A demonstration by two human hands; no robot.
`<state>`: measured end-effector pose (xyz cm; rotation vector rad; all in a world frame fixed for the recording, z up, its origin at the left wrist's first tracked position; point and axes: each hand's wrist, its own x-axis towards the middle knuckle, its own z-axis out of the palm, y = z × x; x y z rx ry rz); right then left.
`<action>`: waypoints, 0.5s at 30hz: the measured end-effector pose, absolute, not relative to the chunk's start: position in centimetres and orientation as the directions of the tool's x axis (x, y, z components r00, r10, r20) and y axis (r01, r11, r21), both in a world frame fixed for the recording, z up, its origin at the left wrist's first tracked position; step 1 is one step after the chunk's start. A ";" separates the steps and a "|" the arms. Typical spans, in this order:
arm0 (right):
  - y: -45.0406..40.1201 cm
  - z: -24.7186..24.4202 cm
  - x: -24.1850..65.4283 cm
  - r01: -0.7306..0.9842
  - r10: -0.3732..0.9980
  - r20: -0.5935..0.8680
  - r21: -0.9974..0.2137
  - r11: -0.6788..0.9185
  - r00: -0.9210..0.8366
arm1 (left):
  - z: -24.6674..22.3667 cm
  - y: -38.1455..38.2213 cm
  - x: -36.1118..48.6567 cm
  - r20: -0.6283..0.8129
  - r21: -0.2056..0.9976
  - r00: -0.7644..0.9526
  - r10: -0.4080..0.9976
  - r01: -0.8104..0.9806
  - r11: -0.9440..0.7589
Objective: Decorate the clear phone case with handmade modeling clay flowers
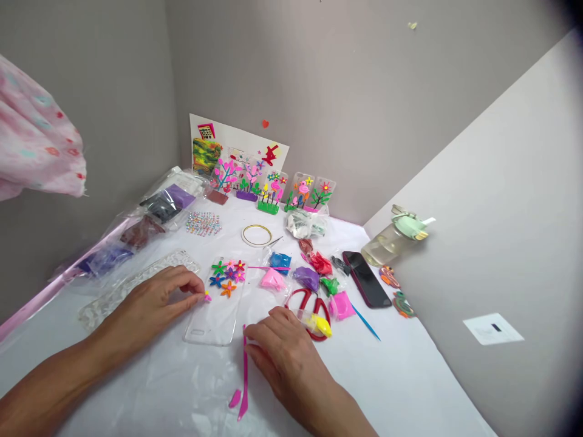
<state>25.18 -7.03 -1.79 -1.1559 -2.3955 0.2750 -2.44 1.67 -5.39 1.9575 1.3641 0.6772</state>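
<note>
Thumb and forefinger of my left hand (175, 294) pinch a small pink clay piece (207, 297) with a bit of yellow on it, at the left edge of a clear phone case (214, 325). Several clay flowers, among them a green flower (219, 267) and an orange flower (228, 288), sit on the case's far half. My right hand (285, 349) is curled to the right of the case, its fingertips at the upper end of a pink modelling tool (245, 376). Beside the tool's wide end lies a flat pink clay piece (234, 399).
Red-handled scissors (304, 297), clay packets such as a purple packet (306, 278), a blue tool (365, 321) and a phone (367, 279) lie right. Behind stand decorated cases (268, 207) and a bottle (385, 243). A lacy clear strip (132, 288) lies under my left forearm.
</note>
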 end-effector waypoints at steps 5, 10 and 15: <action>-7.1 -1.8 25.2 0.689 0.786 0.309 -0.379 0.618 -0.536 | -5.2 1.9 -3.2 0.020 0.762 0.313 0.949 0.610 -0.217; -7.1 -1.7 25.2 0.692 0.791 0.299 -0.383 0.612 -0.534 | -5.3 2.0 -4.0 0.024 0.760 0.293 0.956 0.616 -0.208; -7.1 -1.6 25.1 0.686 0.784 0.314 -0.380 0.621 -0.535 | -5.8 2.7 -5.3 0.162 0.601 0.359 0.919 0.703 -0.380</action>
